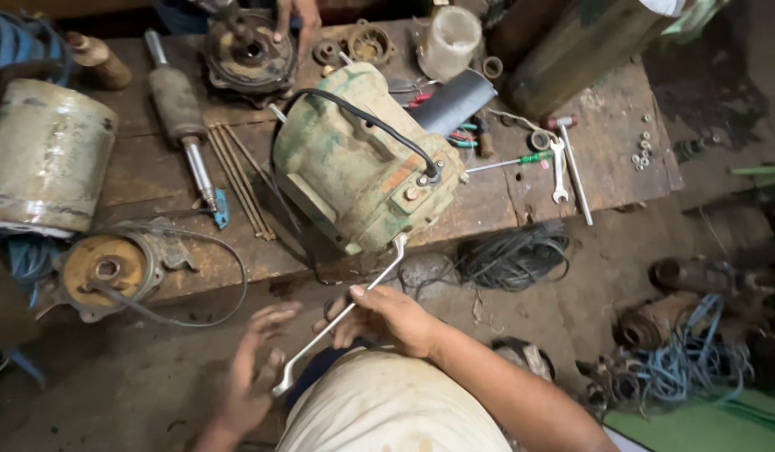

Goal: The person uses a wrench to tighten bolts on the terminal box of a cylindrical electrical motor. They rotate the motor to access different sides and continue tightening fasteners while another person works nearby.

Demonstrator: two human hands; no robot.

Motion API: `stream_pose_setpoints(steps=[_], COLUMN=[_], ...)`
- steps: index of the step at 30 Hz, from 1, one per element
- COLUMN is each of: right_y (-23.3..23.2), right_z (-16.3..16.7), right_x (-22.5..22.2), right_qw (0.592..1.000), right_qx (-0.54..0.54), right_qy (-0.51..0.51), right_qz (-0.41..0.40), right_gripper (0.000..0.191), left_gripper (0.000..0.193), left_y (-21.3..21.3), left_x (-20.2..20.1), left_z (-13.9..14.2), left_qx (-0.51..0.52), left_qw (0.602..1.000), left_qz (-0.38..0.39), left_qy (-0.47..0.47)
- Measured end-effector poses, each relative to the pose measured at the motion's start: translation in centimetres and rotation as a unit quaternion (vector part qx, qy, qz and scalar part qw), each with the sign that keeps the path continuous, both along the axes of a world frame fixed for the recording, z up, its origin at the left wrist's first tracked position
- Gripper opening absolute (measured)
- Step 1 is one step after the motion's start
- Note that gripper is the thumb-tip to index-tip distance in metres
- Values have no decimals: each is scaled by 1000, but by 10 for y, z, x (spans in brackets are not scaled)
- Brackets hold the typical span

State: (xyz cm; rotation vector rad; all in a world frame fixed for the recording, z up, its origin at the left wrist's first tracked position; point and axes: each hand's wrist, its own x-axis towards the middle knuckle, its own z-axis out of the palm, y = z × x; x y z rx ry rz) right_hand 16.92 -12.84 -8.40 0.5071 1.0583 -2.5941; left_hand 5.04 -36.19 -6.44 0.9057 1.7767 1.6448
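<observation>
Head view shows your right hand (387,318) closed around the shank of a long offset wrench (341,322), whose far end touches the near edge of the green motor housing (362,163) on the wooden bench (597,159). Your left hand (252,377) hangs open, fingers spread, just beside the wrench's near end. At the far side, a cloudy plastic jar (448,40) stands upright, its contents impossible to tell.

Motor housing (362,163) on the workbench (605,167) edge; rotor shaft (182,125) and rods (241,180) to its left, spanner (558,170) to its right, wire coil (513,255) below on the floor.
</observation>
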Motion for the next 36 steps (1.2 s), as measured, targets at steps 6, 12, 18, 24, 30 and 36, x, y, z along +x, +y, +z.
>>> stream_pose_setpoints(steps=[6,12,18,24,30,36], right_y=[11,76,142,179,184,181], right_z=[9,20,-16,-115,-142,-109], right_x=[20,89,210,335,333,276], right_qw=[991,940,881,870,891,919], right_qx=[-85,-40,55,38,28,82], right_qy=[102,-79,-178,-180,-210,-199], right_qz=[-33,-329,-434,-458,-401,-330], right_gripper=[52,42,26,29,27,26], left_gripper=[66,18,37,39,42,58], left_y=[87,216,345,370,293,105], left_x=[47,91,102,123,128,87], left_z=[27,94,62,-90,-182,-139], left_qx=[403,264,-49,-316,-331,-247], left_qw=[906,941,905,723,702,420], left_qz=[8,115,99,23,-82,-169], left_qy=[-130,176,410,613,625,856])
